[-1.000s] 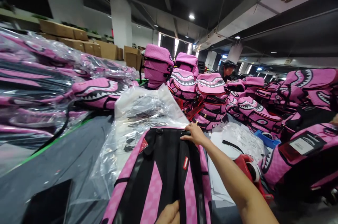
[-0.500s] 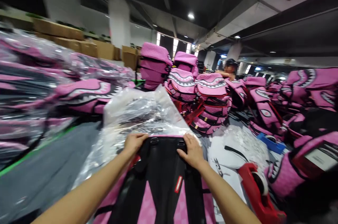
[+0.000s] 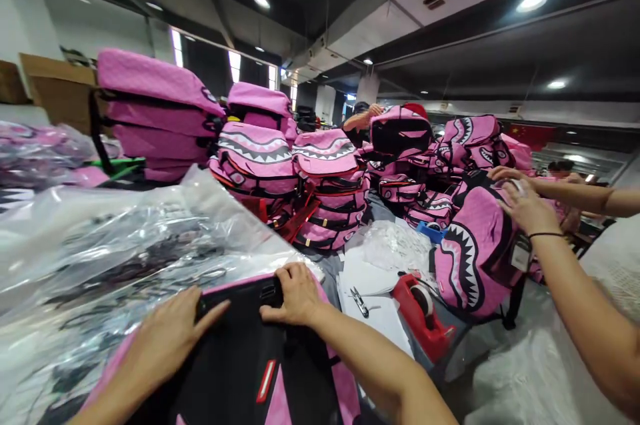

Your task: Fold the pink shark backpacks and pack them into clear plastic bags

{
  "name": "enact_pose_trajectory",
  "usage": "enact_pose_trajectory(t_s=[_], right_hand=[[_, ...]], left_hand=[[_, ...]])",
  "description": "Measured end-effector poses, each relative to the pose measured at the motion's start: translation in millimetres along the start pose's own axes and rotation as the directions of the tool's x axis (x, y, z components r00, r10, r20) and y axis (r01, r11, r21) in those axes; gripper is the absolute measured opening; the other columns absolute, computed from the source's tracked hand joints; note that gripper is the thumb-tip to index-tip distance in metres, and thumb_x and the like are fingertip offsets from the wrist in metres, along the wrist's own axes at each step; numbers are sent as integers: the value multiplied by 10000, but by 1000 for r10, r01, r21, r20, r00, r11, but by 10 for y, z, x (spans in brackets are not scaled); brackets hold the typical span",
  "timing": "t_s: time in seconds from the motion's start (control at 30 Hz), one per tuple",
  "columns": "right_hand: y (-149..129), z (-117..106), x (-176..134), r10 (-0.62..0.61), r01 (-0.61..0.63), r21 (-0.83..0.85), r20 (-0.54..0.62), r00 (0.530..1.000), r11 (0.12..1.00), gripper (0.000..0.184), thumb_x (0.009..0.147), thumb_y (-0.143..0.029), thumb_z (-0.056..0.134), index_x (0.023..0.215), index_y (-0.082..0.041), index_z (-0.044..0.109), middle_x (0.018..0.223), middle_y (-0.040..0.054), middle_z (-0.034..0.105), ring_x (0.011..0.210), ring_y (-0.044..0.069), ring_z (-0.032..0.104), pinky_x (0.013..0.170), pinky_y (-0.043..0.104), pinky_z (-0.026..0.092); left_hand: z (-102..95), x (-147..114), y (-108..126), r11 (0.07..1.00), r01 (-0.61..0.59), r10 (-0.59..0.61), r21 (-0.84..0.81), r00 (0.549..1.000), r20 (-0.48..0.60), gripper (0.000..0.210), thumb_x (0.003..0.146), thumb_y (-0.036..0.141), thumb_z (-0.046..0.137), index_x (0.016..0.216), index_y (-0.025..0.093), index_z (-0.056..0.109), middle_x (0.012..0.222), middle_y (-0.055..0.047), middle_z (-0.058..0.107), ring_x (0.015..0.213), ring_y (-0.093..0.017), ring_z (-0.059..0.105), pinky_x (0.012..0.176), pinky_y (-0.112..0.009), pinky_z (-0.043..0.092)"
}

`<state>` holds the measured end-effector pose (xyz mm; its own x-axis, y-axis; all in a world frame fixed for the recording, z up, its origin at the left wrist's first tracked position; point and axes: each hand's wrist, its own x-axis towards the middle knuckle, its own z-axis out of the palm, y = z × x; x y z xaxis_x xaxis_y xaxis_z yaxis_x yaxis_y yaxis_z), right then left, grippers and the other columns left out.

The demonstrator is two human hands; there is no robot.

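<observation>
Plainly, the black-and-pink backpack (image 3: pixel 240 351) is laid front and centre, its black back panel turned up and its top edge pointed away from the wearer. By the right hand (image 3: pixel 299 296) that edge is pinched beside a black buckle (image 3: pixel 269 293), the thumb set on the panel and the fingers hooked over the far side. By the left hand (image 3: pixel 170 331) the opposite top corner is covered, with the thumb stretched out along the panel; whether anything is squeezed there cannot be told, since the fingertips are hidden. On the panel a red-and-white label (image 3: pixel 266 381) is seen. Beyond and to the left, clear plastic bags (image 3: pixel 110 231) are spread flat. To the right, thread snips (image 3: pixel 359 303) are placed on white sheets (image 3: pixel 383 321), near a red tape dispenser (image 3: pixel 423 318). Behind, a stack of shark-mouth backpacks (image 3: pixel 327 158) is piled up. At far right, a shark-mouth backpack (image 3: pixel 465 265) is held tilted by a co-worker's hands (image 3: pixel 530 205).
</observation>
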<state>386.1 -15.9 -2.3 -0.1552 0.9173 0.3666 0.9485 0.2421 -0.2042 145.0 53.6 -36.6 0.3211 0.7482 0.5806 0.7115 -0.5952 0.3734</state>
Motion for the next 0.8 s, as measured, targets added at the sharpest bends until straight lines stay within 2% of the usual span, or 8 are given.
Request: enact_pose_trajectory(t_s=[0.1, 0.2, 0.33, 0.47, 0.53, 0.6, 0.7, 0.8], right_hand=[[-115, -165, 48, -9, 15, -76, 86, 996, 997, 695, 678, -519, 862, 1189, -160, 558, 1163, 139, 597, 1089, 319, 551, 985, 481, 478], [-176, -236, -70, -80, 84, -51, 64, 995, 995, 544, 783, -472, 813, 1166, -175, 565, 1130, 125, 602, 1058, 300, 550, 953, 461, 479], [-89, -52, -529, -115, 118, 42, -72, 991, 992, 415, 833, -398, 789, 1120, -180, 583, 1106, 115, 614, 1052, 288, 548, 953, 442, 471], [60, 195, -937, -103, 105, 87, -30, 994, 991, 383, 880, -382, 743, 1172, -181, 598, 1148, 133, 631, 1089, 303, 562, 984, 474, 469], [121, 283, -916, -95, 93, 98, 20, 995, 991, 374, 928, -374, 690, 1230, -178, 590, 1184, 139, 635, 1108, 296, 571, 996, 463, 473], [175, 362, -723, -81, 75, 77, 79, 994, 994, 367, 955, -376, 659, 1254, -172, 592, 1194, 143, 642, 1119, 292, 579, 1002, 453, 474], [244, 459, -295, -7, 10, -18, 163, 987, 1000, 328, 968, -393, 648, 1212, -174, 622, 1169, 150, 656, 1114, 296, 593, 993, 453, 474], [286, 513, 7, 65, -51, -76, 198, 978, 996, 310, 965, -417, 660, 1163, -180, 634, 1141, 138, 671, 1097, 288, 602, 977, 431, 472]], left_hand=[[-56, -224, 155, 997, -51, 57, 61, 993, -105, 542, 905, 624, 357, 1070, 206, 660, 1086, -161, 700, 1059, -394, 647, 968, -562, 526], [-178, -424, 254, 995, -76, 83, 70, 990, -118, 509, 954, 521, 384, 1213, 150, 617, 1175, -198, 651, 1095, -370, 631, 991, -545, 528], [-200, -815, 301, 990, -109, 115, 93, 992, -59, 386, 977, 420, 482, 1243, 168, 604, 1172, -160, 658, 1113, -322, 632, 992, -483, 540], [-64, -1064, 268, 991, -126, 121, 45, 989, 88, 318, 990, 337, 493, 1240, 198, 632, 1194, -141, 679, 1130, -300, 634, 1006, -461, 533], [41, -948, 180, 995, -95, 88, 20, 970, 225, 311, 982, 338, 507, 1215, 191, 649, 1186, -136, 680, 1127, -295, 632, 1015, -457, 526], [161, -695, 65, 998, -53, 45, 15, 943, 331, 293, 969, 357, 527, 1152, 182, 674, 1129, -126, 684, 1093, -287, 635, 1003, -446, 527], [280, -287, -24, 999, 3, -20, 48, 931, 364, 278, 959, 367, 538, 1058, 168, 705, 1069, -132, 690, 1064, -293, 642, 985, -447, 527], [266, -135, 121, 996, 26, -56, 83, 923, 381, 423, 978, 447, 511, 1124, 105, 714, 1116, -196, 700, 1114, -334, 649, 1000, -468, 513]])
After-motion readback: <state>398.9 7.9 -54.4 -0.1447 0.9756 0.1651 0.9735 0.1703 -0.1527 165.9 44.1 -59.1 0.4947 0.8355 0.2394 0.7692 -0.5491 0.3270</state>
